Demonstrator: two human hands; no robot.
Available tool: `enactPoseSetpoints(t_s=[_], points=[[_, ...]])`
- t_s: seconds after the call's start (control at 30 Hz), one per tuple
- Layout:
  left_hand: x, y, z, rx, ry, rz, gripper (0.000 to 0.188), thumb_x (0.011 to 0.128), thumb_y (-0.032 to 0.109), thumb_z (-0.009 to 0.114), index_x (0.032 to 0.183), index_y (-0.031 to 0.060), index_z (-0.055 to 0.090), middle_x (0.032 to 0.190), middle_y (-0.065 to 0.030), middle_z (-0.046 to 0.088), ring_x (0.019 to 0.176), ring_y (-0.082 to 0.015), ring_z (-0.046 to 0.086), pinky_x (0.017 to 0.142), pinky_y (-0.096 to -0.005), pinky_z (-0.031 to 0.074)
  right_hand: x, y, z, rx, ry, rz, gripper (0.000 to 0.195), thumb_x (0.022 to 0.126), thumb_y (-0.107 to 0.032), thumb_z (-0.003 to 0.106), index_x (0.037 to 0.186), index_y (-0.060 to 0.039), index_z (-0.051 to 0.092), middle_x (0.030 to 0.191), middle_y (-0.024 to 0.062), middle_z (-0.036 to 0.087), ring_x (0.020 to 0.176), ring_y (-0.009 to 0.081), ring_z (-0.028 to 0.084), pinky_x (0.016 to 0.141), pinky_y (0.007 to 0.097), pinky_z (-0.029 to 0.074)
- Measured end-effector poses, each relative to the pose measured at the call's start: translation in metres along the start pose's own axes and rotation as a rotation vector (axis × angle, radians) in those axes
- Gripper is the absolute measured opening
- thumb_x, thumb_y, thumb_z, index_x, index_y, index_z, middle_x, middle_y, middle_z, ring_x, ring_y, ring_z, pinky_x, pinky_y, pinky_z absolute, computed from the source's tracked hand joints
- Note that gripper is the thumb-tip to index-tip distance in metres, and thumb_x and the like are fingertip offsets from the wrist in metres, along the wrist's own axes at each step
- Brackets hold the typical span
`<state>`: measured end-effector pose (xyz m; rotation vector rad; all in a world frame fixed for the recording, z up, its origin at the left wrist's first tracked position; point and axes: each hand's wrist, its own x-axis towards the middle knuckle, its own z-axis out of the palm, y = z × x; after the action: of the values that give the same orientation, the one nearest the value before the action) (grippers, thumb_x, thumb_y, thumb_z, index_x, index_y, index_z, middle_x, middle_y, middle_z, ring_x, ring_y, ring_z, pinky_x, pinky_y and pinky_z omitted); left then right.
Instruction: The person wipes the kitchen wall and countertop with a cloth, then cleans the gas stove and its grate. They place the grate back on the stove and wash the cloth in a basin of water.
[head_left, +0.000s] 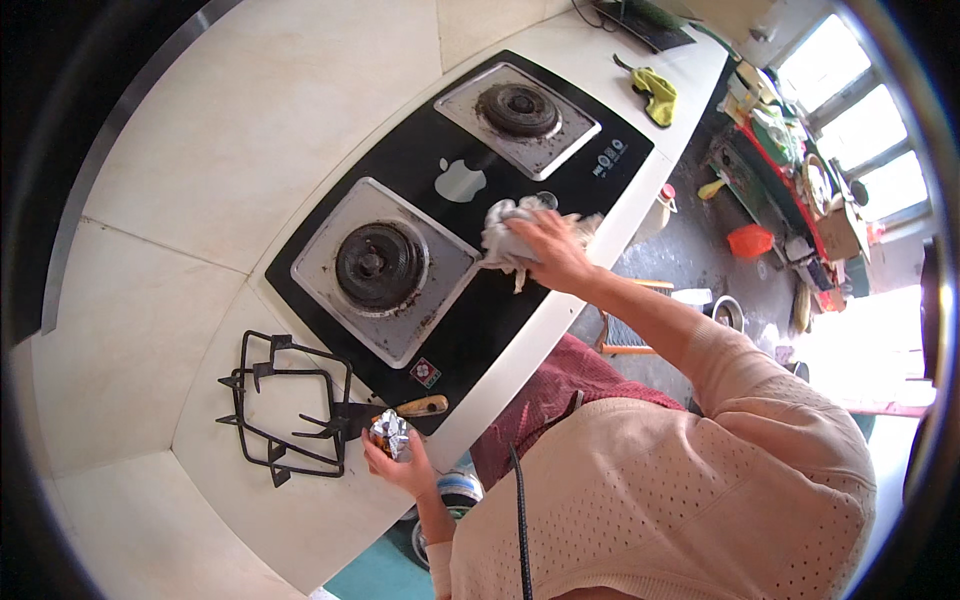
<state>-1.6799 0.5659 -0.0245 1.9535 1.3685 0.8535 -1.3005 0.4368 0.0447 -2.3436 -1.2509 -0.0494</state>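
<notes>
My right hand (555, 251) presses a crumpled whitish cloth (504, 234) onto the black glass top of a two-burner gas hob (480, 322). The cloth lies between the two burners, by the front edge, and partly covers a control knob (548, 199). In my left hand (401, 465) is a crumpled ball of foil (390, 433), held over the worktop near the hob's corner. Just beyond it lies a tool with a wooden handle (424, 406) and a dark flat blade. Both steel burner pans, the nearer one (442, 292) and the farther one (540, 161), carry brown grime.
Two black pan supports (244, 405) lie stacked on the pale worktop (300, 525) beside the hob. A yellow-green cloth (660, 97) lies at the far end, near a dark flat appliance (645, 26). Several items, including a red plastic object (750, 241), stand about the floor.
</notes>
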Motion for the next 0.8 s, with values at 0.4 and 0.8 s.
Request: enactPoseSetpoints(t_s=[0.4, 0.8], points=[[0.005, -0.001, -0.005, 0.038, -0.052, 0.036, 0.077, 0.073, 0.034, 0.076, 0.137, 0.0035, 0.045, 0.121, -0.015, 0.054, 0.113, -0.0341, 0.045, 0.098, -0.046, 0.033, -0.035, -0.005, -0.012, -0.363, -0.301, 0.191, 0.05, 0.068, -0.016, 0.074, 0.116, -0.0121, 0.058, 0.106, 0.0162, 0.053, 0.105, 0.0308, 0.054, 0.08, 0.0421, 0.047], [0.004, -0.014, 0.0, 0.094, -0.038, 0.063, 0.077, 0.073, 0.04, 0.074, 0.136, 0.004, 0.046, 0.118, -0.0136, 0.056, 0.11, -0.0333, 0.049, 0.097, -0.0452, 0.033, -0.024, -0.009, 0.014, -0.16, -0.099, 0.054, 0.058, 0.071, -0.005, 0.067, 0.127, -0.0133, 0.053, 0.113, 0.0142, 0.048, 0.106, 0.0318, 0.05, 0.088, 0.043, 0.042]])
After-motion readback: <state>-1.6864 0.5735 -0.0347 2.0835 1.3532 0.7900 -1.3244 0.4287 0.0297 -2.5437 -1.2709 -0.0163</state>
